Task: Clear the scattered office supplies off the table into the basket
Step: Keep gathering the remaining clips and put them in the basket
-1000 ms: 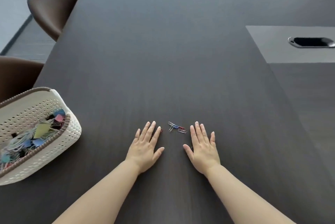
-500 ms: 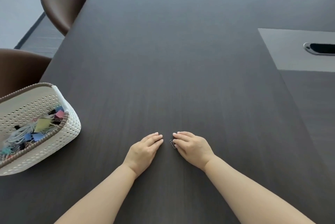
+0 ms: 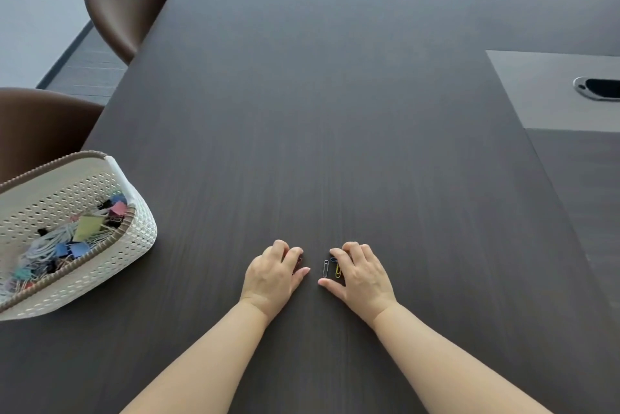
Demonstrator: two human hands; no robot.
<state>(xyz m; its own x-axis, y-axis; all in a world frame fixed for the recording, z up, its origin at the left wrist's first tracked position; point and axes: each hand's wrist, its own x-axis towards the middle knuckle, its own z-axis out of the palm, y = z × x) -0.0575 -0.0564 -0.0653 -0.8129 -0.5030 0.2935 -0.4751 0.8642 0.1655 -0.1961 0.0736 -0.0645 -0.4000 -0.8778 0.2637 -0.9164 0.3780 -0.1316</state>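
Count first: three paperclips show between the hands, plus a hint of a fourth. The white clip (image 3: 325, 268) lies bare on the tabletop (image 3: 335, 112) in the gap. The yellow clip (image 3: 338, 271) is just beside it, right against the right hand (image 3: 360, 274), and the blue clip (image 3: 333, 259) pokes out from under that hand's fingertips. A reddish bit (image 3: 298, 262) peeks from under the left hand (image 3: 273, 274), too hidden to call.

Both hands are palm-down, fingers curled in, thumbs pointing at each other. Can't tell if either really grips anything.

One basket (image 3: 100, 272) sits at the tabletop's left edge, well apart from the clips. It's white, full of little holes, with a brown rim, and it's loaded with coloured binder clips (image 3: 84, 224) and a pale cable (image 3: 50, 239).

Five brown chairs (image 3: 127, 8): two on the left, three tops along the far edge. There's a grey panel (image 3: 543, 91) with a slot (image 3: 600, 93) on the right.
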